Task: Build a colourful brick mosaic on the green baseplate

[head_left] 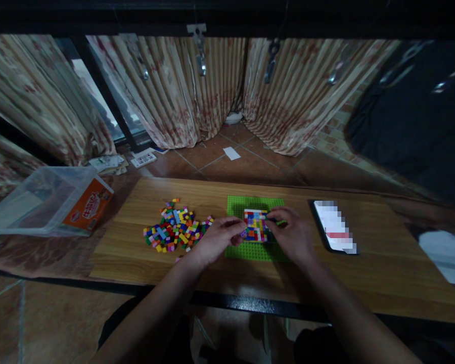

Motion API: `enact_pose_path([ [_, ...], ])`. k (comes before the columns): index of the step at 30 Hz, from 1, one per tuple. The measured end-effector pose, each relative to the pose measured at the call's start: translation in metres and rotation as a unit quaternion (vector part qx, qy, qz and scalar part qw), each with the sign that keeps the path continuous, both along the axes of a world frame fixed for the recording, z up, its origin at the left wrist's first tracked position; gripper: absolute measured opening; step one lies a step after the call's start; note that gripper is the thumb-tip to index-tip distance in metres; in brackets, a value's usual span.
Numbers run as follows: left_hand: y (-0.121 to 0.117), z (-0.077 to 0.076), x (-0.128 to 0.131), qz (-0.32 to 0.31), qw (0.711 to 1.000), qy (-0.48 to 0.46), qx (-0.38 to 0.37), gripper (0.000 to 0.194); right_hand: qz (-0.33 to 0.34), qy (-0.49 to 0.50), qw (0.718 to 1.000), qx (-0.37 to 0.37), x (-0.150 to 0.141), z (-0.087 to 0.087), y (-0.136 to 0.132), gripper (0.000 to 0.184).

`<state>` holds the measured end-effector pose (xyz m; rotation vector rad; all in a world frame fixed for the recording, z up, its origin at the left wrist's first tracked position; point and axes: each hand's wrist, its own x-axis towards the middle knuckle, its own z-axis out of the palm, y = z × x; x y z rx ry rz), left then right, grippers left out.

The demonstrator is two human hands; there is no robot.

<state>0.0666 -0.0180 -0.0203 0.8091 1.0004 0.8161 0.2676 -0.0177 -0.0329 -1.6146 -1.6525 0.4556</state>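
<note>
A green baseplate [254,205] lies on a low wooden table [364,273], with a patch of small coloured bricks [255,225] built on its middle. My left hand [218,240] rests at the plate's left edge, fingers pinched on a small purple brick beside the built patch. On the patch's right side lies my right hand [293,235], its fingers curled and pressing at the bricks' edge; what is under the fingertips is hidden. A loose pile of coloured bricks [174,227] lies to the left of the plate.
A phone [335,226] with a lit screen lies right of the plate. A clear plastic box [41,202] with an orange label sits at the table's left end. Behind are the tiled floor, papers [231,152] and curtains [182,96]. A dark bag hangs at the right.
</note>
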Motion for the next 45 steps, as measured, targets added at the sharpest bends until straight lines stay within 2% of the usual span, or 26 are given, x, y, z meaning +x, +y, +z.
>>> enact_pose_path([
  [8,-0.0001,0.0054,-0.0013,-0.011,1.000,0.015,0.001,0.031,-0.010,0.074,0.996,-0.047,0.0043,0.0006,0.0023,0.017],
  [21,0.0009,0.0006,-0.0004,-0.011,1.000,-0.003,-0.003,0.026,-0.040,0.163,0.981,-0.102,0.0037,0.0019,0.0085,0.017],
  [33,0.0006,0.0024,-0.0002,-0.020,1.000,0.009,0.011,0.025,-0.016,0.069,0.996,-0.055,0.0029,0.0024,0.0047,0.017],
  [45,0.0007,0.0076,-0.0016,-0.001,1.000,-0.002,-0.014,0.028,-0.028,0.053,0.995,-0.080,0.0011,0.0003,0.0044,0.027],
])
